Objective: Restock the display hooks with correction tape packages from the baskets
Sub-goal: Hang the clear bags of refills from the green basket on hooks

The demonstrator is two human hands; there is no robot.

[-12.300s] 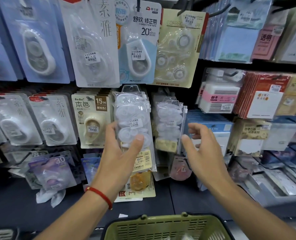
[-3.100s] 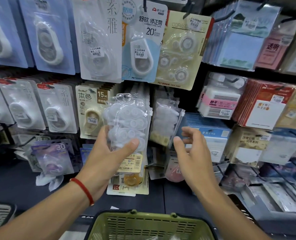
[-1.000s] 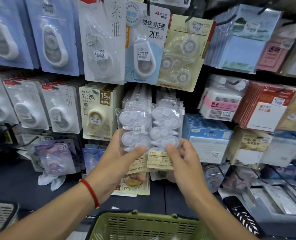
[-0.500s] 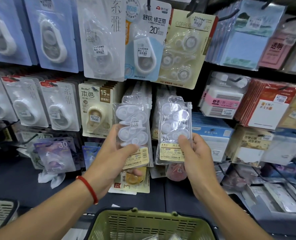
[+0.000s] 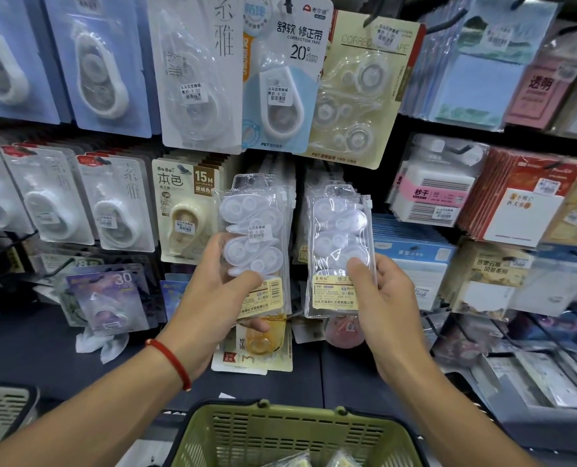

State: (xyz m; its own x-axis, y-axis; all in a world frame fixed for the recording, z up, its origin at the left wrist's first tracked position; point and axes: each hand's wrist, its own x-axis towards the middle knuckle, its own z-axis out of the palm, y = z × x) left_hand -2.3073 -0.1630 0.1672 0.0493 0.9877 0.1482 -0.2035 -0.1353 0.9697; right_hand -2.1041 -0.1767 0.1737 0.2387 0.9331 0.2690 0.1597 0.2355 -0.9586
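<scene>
Hanging step, mid-task: left hand [image 5: 209, 298] and right hand [image 5: 386, 306] each pinch a clear correction tape pouch [image 5: 256, 244] [image 5: 339, 244] before the display hooks. Next: thread each hang hole. More stock lies in the near green basket [image 5: 280, 433].

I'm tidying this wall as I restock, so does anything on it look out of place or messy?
Yes. Low on the left, the purple 30 pack hangs tilted, with crumpled white wrapping loose beneath it. Below your left hand, an orange tape card sits low and skewed. Otherwise the rows hang fairly straight.
</scene>
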